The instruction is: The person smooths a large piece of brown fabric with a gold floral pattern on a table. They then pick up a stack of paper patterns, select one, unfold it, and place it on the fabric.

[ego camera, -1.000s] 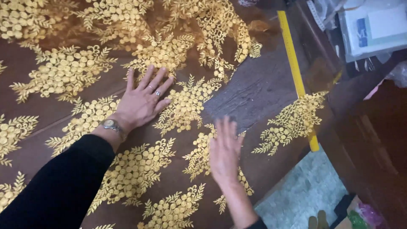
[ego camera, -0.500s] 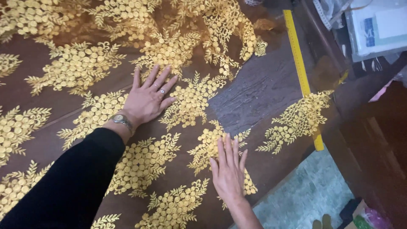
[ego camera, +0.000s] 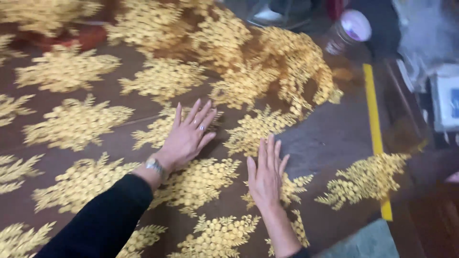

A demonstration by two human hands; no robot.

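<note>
A sheer brown fabric [ego camera: 71, 157] with gold embroidered leaf clusters lies spread over a dark table. My left hand [ego camera: 187, 137] rests flat on it, fingers spread, a watch on the wrist and a ring on one finger, a black sleeve behind. My right hand [ego camera: 266, 175] lies flat on the fabric a little to the right and nearer me, fingers together and pointing away. Neither hand holds anything. The cloth bunches into folds [ego camera: 287, 67] at the far right.
A yellow ruler [ego camera: 375, 134] lies along the table's right edge. A jar with a pale lid [ego camera: 351, 28] stands at the far right corner. A white box [ego camera: 447, 102] sits on a lower surface to the right. Grey floor [ego camera: 368, 243] shows at bottom right.
Both hands stayed flat on the fabric while the right hand slid forward, closer to the left. The camera view shifted, showing more of the far bunched cloth and the jar.
</note>
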